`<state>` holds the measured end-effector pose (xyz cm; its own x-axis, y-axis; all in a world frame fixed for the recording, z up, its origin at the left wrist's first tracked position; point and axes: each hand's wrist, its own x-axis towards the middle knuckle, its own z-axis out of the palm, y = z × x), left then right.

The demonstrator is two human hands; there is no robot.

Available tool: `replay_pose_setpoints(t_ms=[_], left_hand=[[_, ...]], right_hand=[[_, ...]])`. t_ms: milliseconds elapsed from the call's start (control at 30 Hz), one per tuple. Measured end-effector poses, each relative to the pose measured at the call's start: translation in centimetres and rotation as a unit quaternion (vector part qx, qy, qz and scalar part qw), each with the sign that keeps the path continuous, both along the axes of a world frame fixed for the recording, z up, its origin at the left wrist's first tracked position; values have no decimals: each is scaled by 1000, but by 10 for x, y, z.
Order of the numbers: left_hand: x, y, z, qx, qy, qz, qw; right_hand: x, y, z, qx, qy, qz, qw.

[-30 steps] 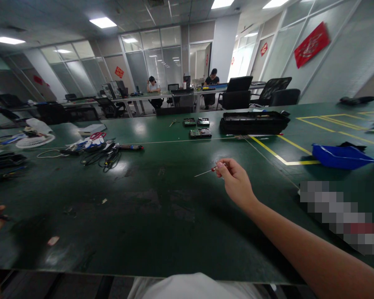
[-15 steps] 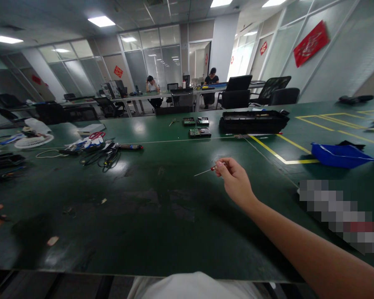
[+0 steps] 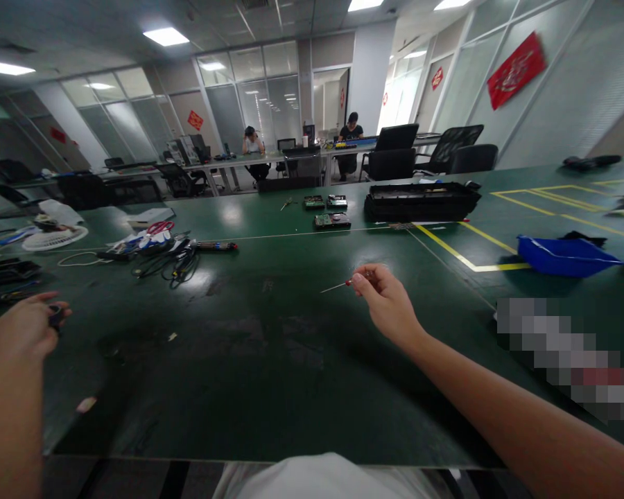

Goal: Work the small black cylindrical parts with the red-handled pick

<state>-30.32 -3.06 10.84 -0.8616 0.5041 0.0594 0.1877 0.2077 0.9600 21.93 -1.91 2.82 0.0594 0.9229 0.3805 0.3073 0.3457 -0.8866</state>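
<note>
In my right hand (image 3: 390, 301) is a small screwdriver (image 3: 348, 283), pinched near its red collar. Its thin metal shaft points left over the green table, and my fingers hide most of the handle. My left hand (image 3: 21, 329), at the left side of the table, is closed around a small dark object (image 3: 56, 316). Only part of that object shows between the fingers, so its kind is unclear. The two hands are far apart.
Circuit-board-like drives (image 3: 333, 220) lie at the middle back beside a long black housing (image 3: 421, 204). To the right sits a blue bin (image 3: 566, 258). Tangled cables (image 3: 174, 260) and a white fan-like grille (image 3: 55, 238) lie left. Two people sit at a far desk.
My left hand has come further into view from the left edge, moving up and right with the dark object. My right hand and the screwdriver have hardly moved.
</note>
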Motion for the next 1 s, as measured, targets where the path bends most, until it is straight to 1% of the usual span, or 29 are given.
replay_pose_setpoints(t_ms=[67, 100, 167, 200, 267, 333, 367, 400, 433, 500, 533, 567, 600, 667, 700, 733, 800, 867, 1000], left_hand=[[18, 18, -2, 49, -32, -66, 996], [32, 26, -1, 66, -62, -121, 988], [69, 39, 3, 102, -119, -211, 965], [90, 44, 4, 116, -141, -270, 945], [136, 49, 4, 136, -191, -366, 901], [184, 51, -2, 114, -238, -455, 850], [207, 50, -8, 105, -246, -483, 834], [231, 49, -16, 99, -236, -514, 819], [253, 48, -26, 91, -206, -540, 811], [291, 45, -49, 71, -103, -570, 812], [306, 43, -61, 55, -51, -588, 806], [319, 41, -72, 43, -24, -613, 789], [328, 39, -82, 35, -14, -637, 770], [336, 33, -96, 21, -13, -680, 733], [336, 31, -101, 16, -7, -692, 722], [334, 29, -104, 16, 6, -697, 717], [327, 26, -107, 24, 44, -692, 720], [321, 24, -108, 34, 70, -686, 724], [317, 25, -107, 29, 66, -679, 730]], right_hand=[[0, 0, -2, -1, -4, 8, 1000], [0, 0, -3, -2, -6, 10, 1000], [0, -1, -3, -2, -9, 15, 1000], [-1, -2, -2, -1, -10, 17, 1000], [-1, -5, 0, 5, -13, 20, 1000], [-2, -8, 5, 11, -22, 21, 999], [-2, -10, 7, 15, -28, 18, 999], [-2, -12, 10, 21, -33, 18, 999], [-1, -13, 12, 29, -36, 19, 999], [-1, -15, 14, 42, -41, 15, 998], [-1, -16, 15, 48, -40, 10, 998], [-1, -17, 16, 55, -37, 5, 998], [-1, -17, 16, 63, -30, 0, 998], [-1, -19, 16, 81, -3, -3, 997], [-1, -20, 17, 88, 13, 0, 996], [-1, -21, 17, 94, 29, 2, 995], [-1, -23, 17, 102, 47, 4, 994], [-2, -24, 17, 108, 37, 2, 993], [-2, -22, 13, 112, -8, -1, 994]])
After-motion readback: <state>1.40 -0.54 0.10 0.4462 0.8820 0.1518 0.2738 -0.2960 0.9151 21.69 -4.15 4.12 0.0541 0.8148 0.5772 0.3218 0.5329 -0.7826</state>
